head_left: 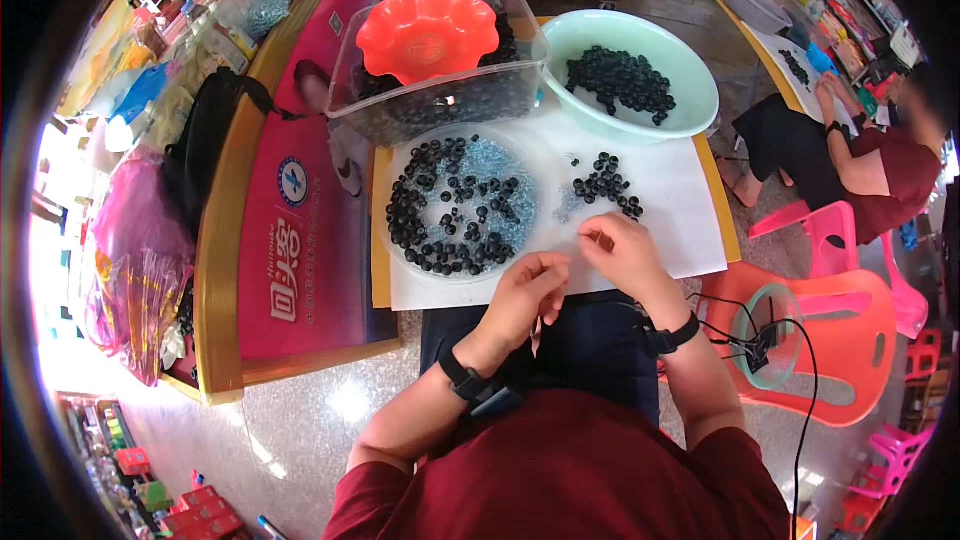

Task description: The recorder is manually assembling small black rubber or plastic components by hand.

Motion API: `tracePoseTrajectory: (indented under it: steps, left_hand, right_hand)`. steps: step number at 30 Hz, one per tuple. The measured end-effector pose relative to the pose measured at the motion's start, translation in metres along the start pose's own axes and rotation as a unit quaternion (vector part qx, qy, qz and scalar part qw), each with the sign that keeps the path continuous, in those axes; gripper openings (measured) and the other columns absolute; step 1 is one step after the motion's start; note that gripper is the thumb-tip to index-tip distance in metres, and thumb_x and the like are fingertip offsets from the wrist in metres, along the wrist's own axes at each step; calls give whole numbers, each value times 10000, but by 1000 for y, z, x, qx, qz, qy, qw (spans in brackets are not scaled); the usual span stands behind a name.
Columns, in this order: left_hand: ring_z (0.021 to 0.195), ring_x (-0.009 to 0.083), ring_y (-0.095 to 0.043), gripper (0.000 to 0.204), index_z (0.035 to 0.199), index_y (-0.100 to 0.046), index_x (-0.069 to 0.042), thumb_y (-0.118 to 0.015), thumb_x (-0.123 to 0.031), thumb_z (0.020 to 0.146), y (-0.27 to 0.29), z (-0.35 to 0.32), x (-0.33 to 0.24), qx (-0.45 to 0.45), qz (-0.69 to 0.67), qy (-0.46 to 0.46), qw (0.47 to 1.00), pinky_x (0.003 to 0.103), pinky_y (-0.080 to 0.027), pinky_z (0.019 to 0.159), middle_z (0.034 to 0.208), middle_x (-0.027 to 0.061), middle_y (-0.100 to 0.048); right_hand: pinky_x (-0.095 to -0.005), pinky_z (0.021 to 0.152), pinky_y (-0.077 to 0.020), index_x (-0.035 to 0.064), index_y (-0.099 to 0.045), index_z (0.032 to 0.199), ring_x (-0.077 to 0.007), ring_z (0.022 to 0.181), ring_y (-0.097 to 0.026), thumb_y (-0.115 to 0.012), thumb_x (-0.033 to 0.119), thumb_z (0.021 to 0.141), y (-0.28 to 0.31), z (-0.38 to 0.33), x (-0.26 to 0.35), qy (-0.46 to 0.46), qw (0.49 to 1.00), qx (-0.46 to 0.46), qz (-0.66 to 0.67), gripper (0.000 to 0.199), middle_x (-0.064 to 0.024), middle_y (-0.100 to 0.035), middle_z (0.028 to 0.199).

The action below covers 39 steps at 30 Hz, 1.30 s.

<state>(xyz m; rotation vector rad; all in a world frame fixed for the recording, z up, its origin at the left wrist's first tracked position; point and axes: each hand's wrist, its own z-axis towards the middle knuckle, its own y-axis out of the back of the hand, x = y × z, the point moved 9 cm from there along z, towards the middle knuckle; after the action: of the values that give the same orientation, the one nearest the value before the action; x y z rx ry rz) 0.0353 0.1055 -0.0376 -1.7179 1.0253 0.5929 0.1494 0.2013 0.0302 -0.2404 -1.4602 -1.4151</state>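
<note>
- At the near edge of a white sheet [670, 225] on a table [722, 210], two bare hands face each other, slightly apart.
- Left hand [525, 295]: fingers bent, thumb and forefinger drawn close; whether they pinch anything is too small to tell.
- Right hand [622, 252]: fingers curled inward, tips of thumb and forefinger near one another; whether a bead lies between them cannot be told.
- Loose pile of black beads [600, 185]: lies directly on the sheet, just beyond the right hand, with small clear beads [567, 204] at its left side.
- Round clear tray [433, 208]: lies left of the pile, beyond the left hand; black round beads [407, 215] crowd its left and near sides, and pale blue translucent beads [490, 158] fill much of its far and right part.
- Pale green basin [692, 75]: stands at the far right; dark beads [620, 80] cover part of its floor.
- Rectangular clear plastic box [525, 16]: stands behind the tray, holding further dark beads; a red scalloped bowl [428, 35] rests at its mouth.
- Wrists: each bears a black band [675, 336].
- Lower right: an orange chair [855, 340] supports a translucent bowl [745, 355] containing black cables [762, 345].
- Upper right: a seated co-worker [890, 175] in maroon holds both hands over a second table [775, 45].
</note>
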Motion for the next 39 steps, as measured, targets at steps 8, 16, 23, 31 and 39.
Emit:
tracePoseTrajectory:
  steps: [8,16,23,31,39]
  left_hand:
    - [548,43,-380,171,1037,-569,-79,-578,-246,1007,-16,13,-6,-30,56,10,998,201,-270,433,723,-46,-443]
    - [524,41,-356,153,1032,-567,-79,-566,-231,1013,-34,19,-15,-13,155,3,988,201,-265,432,701,-51,-431]
    - [537,34,-404,159,1018,-588,-48,-545,-201,1018,-35,23,-27,-45,192,-143,970,209,-319,451,670,-44,-467]
    - [561,32,-463,146,1044,-611,-45,-515,-152,1023,-22,33,-31,-64,140,-154,976,216,-377,487,685,-27,-504]
    - [543,22,-413,168,1083,-625,-61,-512,-176,1034,-16,2,-45,-79,196,-226,951,209,-345,477,686,-60,-472]
  right_hand:
    - [-308,597,-523,48,-671,916,-207,670,-648,-709,57,825,18,-24,28,83,996,-8,33,99,-84,-654,810]
    - [-272,599,-525,31,-690,974,-161,713,-659,-703,14,849,33,-30,20,80,990,-57,102,127,-84,-681,855]
    - [-233,566,-516,-15,-655,979,-87,674,-631,-657,112,935,10,-33,-12,-135,943,9,303,135,-47,-672,835]
    - [-243,584,-508,-18,-643,997,-95,652,-624,-645,180,958,-12,-26,-38,-168,923,-12,345,202,-38,-648,782]
    - [-295,639,-507,14,-676,943,-166,723,-653,-674,131,893,0,-28,-27,-114,980,-34,161,127,-86,-671,843]
